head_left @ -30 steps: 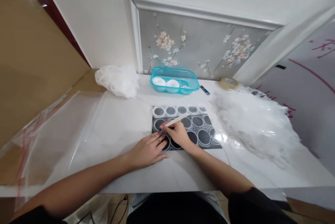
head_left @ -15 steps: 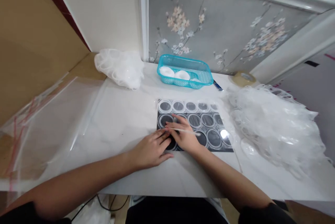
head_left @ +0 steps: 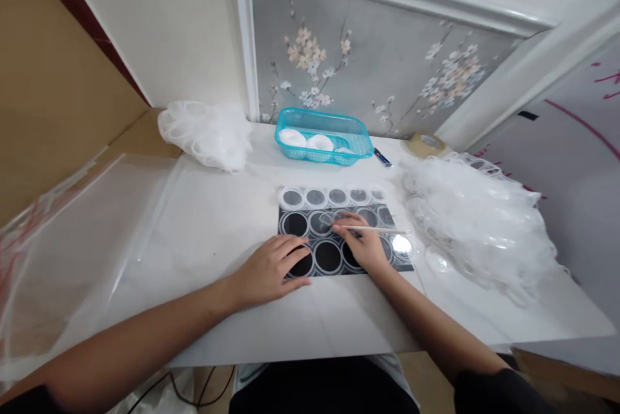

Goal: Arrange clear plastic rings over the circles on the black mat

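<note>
On the table, a dark sheet point(head_left: 334, 273) carries rows of round cut-outs edged with pale rings; its back row lies over the white tabletop. My left hand point(head_left: 271, 269) rests with fingers stretched over the sheet's near left corner, holding nothing. Over the sheet's middle, my right hand point(head_left: 364, 243) is closed on a thin white stick point(head_left: 385, 230) that points right. A clear, curved bit of film point(head_left: 327, 219) shows by its fingertips; whether the fingers hold it I cannot tell. Several circles at the left look plain black, while others look hazy.
Behind the sheet stands a blue plastic basket point(head_left: 361, 150) with white rolls point(head_left: 320, 143), beside a utility knife point(head_left: 382, 157) and a tape roll point(head_left: 426, 144). Clear ring-cut plastic scraps point(head_left: 479, 227) pile up at right; a smaller heap point(head_left: 208, 135) sits back left. Plastic bags point(head_left: 97, 233) lie left.
My right hand has moved away from my left hand, toward the right over the sheet, with the stick. More circles at the near left now show plain black. The view has shifted slightly.
</note>
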### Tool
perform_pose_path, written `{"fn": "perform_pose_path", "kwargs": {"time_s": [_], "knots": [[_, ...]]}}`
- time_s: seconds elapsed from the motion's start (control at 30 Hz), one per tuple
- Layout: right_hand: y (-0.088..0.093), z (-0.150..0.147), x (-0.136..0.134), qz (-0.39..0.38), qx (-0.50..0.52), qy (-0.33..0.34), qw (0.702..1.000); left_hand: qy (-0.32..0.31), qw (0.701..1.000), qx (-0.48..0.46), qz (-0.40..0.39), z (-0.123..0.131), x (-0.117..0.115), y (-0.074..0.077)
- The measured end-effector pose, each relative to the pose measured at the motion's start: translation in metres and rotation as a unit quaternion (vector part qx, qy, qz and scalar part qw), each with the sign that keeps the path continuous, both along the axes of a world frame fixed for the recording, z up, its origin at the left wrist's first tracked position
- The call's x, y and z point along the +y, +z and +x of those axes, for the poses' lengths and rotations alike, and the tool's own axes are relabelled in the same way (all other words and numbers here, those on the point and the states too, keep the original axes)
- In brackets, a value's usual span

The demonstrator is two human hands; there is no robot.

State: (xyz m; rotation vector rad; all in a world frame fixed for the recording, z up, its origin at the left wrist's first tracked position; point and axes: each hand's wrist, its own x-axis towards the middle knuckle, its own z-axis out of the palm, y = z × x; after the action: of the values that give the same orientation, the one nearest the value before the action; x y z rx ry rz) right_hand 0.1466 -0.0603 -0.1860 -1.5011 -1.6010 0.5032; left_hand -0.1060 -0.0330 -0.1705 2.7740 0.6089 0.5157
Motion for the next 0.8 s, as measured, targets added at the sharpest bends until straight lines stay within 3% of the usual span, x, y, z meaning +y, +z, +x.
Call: {"fn": "perform_pose_path", "kwargs": {"time_s": [0.1,0.23,0.6,0.8], "knots": [[-0.008,-0.010,-0.002,-0.027,0.039,0.019,0.999,-0.023,0.998,0.058,-0.006,0.001,0.000,0.002],[-0.005,-0.016,0.002,-0.053,0.042,0.035,0.997,-0.030,0.994,0.098,-0.026,0.001,0.001,0.001],[-0.004,-0.014,0.003,-0.062,0.048,0.030,0.996,-0.028,0.994,0.100,-0.030,0.001,0.001,-0.002],[-0.006,-0.015,0.000,-0.008,-0.057,0.041,0.997,-0.026,0.992,0.124,-0.018,0.003,0.002,-0.003]]}}
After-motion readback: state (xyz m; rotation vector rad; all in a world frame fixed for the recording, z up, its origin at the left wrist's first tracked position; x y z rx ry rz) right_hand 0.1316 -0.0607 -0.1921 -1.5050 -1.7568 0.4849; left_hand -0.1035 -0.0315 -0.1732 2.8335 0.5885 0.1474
